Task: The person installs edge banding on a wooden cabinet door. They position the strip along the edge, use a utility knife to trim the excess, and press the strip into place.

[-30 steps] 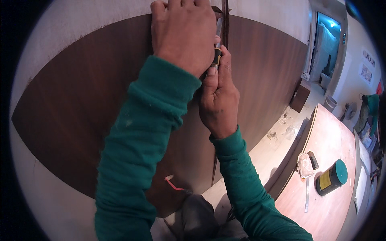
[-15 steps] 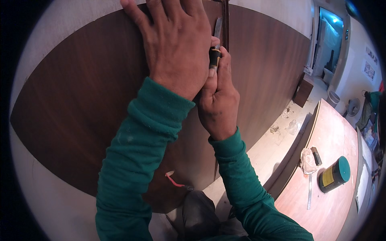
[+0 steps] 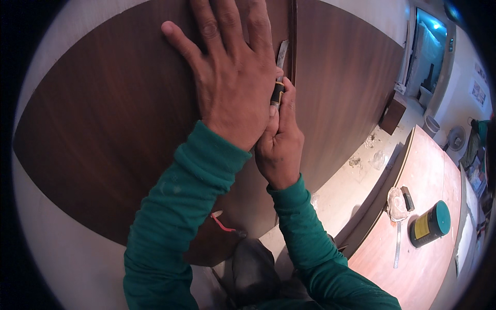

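My left hand (image 3: pixel 235 98) lies on a dark brown wood panel (image 3: pixel 103 113), fingers spread out; a fingertip, apparently its thumb, shows beside the tool at its right. My right hand (image 3: pixel 279 150), just below and to the right, is closed round a bladed tool with a black and yellow handle (image 3: pixel 277 93). The tool's narrow metal blade points up along the panel's vertical seam or edge strip (image 3: pixel 293 51). Lower on the panel a red item with a pale end (image 3: pixel 221 223) hangs or lies; I cannot tell what it is.
At right, a pale pink board surface (image 3: pixel 423 160) holds a dark green tub (image 3: pixel 429 225), a crumpled bag (image 3: pixel 397 204), a small dark block (image 3: pixel 408 199) and a metal ruler (image 3: pixel 397 245). Farther back are a fan (image 3: pixel 455 138), bucket (image 3: pixel 431 125), brown box (image 3: pixel 392 116) and doorway (image 3: pixel 429 51).
Both hands and the tool have slid down along the seam. My left hand's fingers are spread wider and show more fully against the brown panel.
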`<action>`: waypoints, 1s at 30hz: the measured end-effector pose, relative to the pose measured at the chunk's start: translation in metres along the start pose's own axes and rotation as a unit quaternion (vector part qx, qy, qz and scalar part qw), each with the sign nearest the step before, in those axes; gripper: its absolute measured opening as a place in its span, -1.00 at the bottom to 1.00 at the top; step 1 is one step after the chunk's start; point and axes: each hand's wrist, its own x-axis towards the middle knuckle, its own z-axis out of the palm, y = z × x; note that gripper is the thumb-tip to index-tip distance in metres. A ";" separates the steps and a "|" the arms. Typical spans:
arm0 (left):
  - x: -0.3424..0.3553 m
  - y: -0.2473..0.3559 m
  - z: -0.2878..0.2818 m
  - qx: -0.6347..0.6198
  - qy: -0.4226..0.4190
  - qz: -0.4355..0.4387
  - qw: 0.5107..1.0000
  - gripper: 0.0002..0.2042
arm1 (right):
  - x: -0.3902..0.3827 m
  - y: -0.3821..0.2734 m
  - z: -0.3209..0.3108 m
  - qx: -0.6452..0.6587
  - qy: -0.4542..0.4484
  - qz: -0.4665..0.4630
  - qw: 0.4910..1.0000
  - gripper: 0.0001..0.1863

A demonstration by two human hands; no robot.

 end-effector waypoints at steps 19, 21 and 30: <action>-0.061 0.020 0.006 0.018 -0.102 -0.007 0.995 0.03 | -0.065 0.033 -0.016 0.023 -0.030 0.036 0.999 -0.44; -0.069 0.016 0.006 0.008 -0.119 -0.009 0.993 0.03 | -0.073 0.034 -0.017 0.019 -0.043 0.043 0.998 -0.43; -0.094 0.024 0.005 0.003 -0.186 -0.003 0.983 0.06 | -0.106 0.048 -0.026 0.020 -0.056 0.071 0.996 -0.42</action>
